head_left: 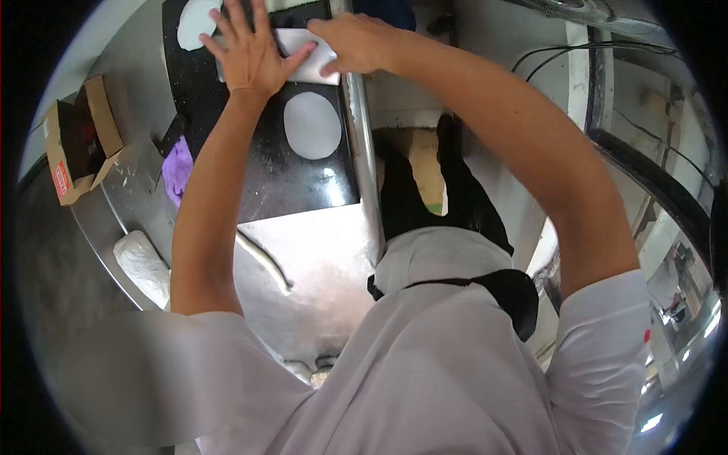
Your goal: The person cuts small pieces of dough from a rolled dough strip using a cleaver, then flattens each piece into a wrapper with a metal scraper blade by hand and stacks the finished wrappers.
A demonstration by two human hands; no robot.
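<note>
White sheet (pixel 315 70), left fingers (pixel 240 21) spread, right fingers (pixel 326 29) pinching it, oval (pixel 312 126) near, box (pixel 58 155) apart

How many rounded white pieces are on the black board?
2 visible. The near piece lies toward the body-side end of the board; the far piece is beside the left hand, cut by the frame's top. More may hide under that hand.

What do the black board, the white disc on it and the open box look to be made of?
Black board: perhaps stone or coated plastic, glossy; bright glare shows near its corner.
White disc: possibly rolled dough, smooth and matte; its rounded outline is slightly uneven, and it shows no glare.
Open box: most likely cardboard, dull brown, with thin, folded-out flaps.
</note>
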